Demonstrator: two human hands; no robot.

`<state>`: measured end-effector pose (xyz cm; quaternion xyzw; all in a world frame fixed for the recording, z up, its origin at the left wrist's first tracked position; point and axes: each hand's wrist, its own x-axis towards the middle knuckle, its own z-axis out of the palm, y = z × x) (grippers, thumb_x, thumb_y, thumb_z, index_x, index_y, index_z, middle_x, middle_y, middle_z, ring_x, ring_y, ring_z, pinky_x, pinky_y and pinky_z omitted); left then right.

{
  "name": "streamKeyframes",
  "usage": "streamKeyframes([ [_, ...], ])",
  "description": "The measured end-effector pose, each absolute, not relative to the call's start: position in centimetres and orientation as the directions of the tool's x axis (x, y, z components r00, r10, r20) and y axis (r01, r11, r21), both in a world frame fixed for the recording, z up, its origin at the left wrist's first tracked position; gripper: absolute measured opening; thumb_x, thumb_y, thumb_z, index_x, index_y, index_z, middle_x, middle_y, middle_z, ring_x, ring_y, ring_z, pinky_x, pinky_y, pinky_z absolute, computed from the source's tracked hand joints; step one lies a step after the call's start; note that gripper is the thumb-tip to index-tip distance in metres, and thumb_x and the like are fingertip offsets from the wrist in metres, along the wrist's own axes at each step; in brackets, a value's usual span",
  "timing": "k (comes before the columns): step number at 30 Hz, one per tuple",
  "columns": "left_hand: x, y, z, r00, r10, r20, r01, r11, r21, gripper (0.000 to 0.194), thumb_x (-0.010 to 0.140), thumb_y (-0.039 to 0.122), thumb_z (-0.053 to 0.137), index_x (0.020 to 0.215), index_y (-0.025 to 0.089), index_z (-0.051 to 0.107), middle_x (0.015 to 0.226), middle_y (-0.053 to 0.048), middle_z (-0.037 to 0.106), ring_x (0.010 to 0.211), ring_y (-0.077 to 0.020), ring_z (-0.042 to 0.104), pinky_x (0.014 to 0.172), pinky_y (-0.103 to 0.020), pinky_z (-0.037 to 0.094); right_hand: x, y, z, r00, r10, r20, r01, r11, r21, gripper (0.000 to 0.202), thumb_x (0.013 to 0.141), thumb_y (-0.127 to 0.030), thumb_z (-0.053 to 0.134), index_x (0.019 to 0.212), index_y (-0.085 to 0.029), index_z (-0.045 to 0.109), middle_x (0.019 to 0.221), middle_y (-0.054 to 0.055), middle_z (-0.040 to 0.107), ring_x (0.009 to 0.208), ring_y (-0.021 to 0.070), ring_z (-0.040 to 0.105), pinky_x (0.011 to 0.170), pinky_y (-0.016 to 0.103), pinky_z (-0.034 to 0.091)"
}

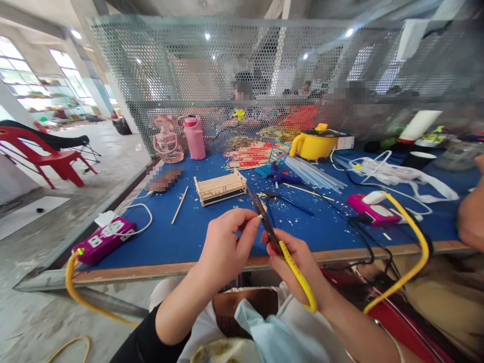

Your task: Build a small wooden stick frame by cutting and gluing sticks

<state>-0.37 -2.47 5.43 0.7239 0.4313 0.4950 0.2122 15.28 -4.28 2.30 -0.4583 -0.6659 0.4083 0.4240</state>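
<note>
My left hand [229, 242] is closed in a pinch on a short pale wooden stick [260, 217], with only its tip showing. My right hand [298, 262] grips a pair of scissors [286, 259] with yellow handles. The dark blades point up and away, right beside the stick's end; whether they touch it I cannot tell. Beyond my hands on the blue table stands a small wooden model bed [221, 187] made of sticks. One loose wooden stick [179, 205] lies left of it, and blue-handled pliers [291, 202] lie to its right among wood scraps.
Purple power strips [108, 241] [372, 209] sit left and right with cables. Behind are red-marked sticks [249, 155], a blue glue gun [285, 178], clear glue sticks [315, 172], a yellow pot [316, 145] and pink bottles [194, 138]. Another person's hand [471, 217] is at far right.
</note>
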Motion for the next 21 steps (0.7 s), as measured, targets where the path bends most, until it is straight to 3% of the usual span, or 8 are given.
streamKeyframes([
  [3,-0.2,-1.9,4.7,0.088,0.917,0.388,0.165,-0.398,0.903,0.018,0.085,0.032,0.058,0.083,0.017,0.068,0.071,-0.001,0.067,0.063,-0.0113,0.059,0.060,-0.021,0.047,15.1,-4.4,2.7,-0.204,0.968,0.143,0.233,0.190,-0.954,0.017,0.074,-0.017,0.052,0.090,-0.019,0.053,0.074,-0.002,0.048,0.063,0.0102,0.040,0.056,0.021,0.036],
  [6,-0.1,-1.6,4.3,0.061,0.953,0.297,-0.034,-0.295,0.955,0.017,0.079,0.032,0.067,0.083,0.016,0.069,0.074,-0.001,0.070,0.064,-0.0107,0.061,0.061,-0.021,0.049,15.1,-4.7,3.0,-0.241,0.960,0.141,0.231,0.198,-0.953,0.025,0.077,-0.025,0.059,0.101,-0.021,0.052,0.079,-0.002,0.048,0.068,0.0115,0.044,0.059,0.022,0.039],
  [9,0.0,-1.9,4.4,0.018,0.956,0.293,-0.050,-0.292,0.955,0.014,0.075,0.029,0.071,0.081,0.017,0.070,0.074,-0.001,0.071,0.063,-0.0097,0.062,0.061,-0.019,0.050,15.2,-4.9,3.1,-0.275,0.952,0.136,0.210,0.197,-0.958,0.038,0.079,-0.043,0.062,0.109,-0.023,0.048,0.080,-0.001,0.047,0.068,0.0125,0.044,0.057,0.023,0.039],
  [12,0.1,-2.3,4.4,-0.041,0.949,0.311,-0.006,-0.312,0.950,0.013,0.074,0.029,0.072,0.077,0.016,0.072,0.071,-0.002,0.072,0.060,-0.0097,0.061,0.058,-0.019,0.050,15.5,-4.8,2.9,-0.258,0.955,0.145,0.230,0.206,-0.951,0.045,0.079,-0.051,0.062,0.111,-0.023,0.046,0.086,0.001,0.049,0.074,0.0148,0.048,0.061,0.025,0.041],
  [14,0.2,-2.3,4.4,-0.056,0.952,0.302,-0.025,-0.304,0.952,0.014,0.073,0.029,0.073,0.076,0.016,0.072,0.068,-0.002,0.072,0.058,-0.0096,0.061,0.056,-0.019,0.050,15.8,-4.6,2.8,-0.248,0.954,0.167,0.270,0.234,-0.934,0.047,0.078,-0.052,0.062,0.112,-0.024,0.046,0.089,0.002,0.050,0.078,0.0157,0.049,0.064,0.026,0.043],
  [18,0.2,-2.0,4.1,0.014,0.983,0.182,-0.224,-0.175,0.959,0.019,0.070,0.033,0.076,0.074,0.015,0.071,0.064,-0.002,0.071,0.056,-0.0099,0.063,0.057,-0.020,0.053,16.4,-4.7,3.1,-0.228,0.952,0.205,0.332,0.274,-0.903,0.048,0.079,-0.051,0.062,0.115,-0.024,0.044,0.091,0.002,0.053,0.079,0.0163,0.052,0.067,0.028,0.046],
  [21,0.2,-1.9,4.0,0.052,0.985,0.162,-0.299,-0.139,0.944,0.019,0.069,0.033,0.076,0.074,0.015,0.070,0.066,-0.001,0.072,0.059,-0.0106,0.065,0.060,-0.022,0.055,16.6,-4.9,3.4,-0.245,0.926,0.286,0.474,0.372,-0.798,0.053,0.076,-0.045,0.067,0.119,-0.026,0.043,0.103,0.005,0.055,0.087,0.0192,0.055,0.073,0.032,0.048],
])
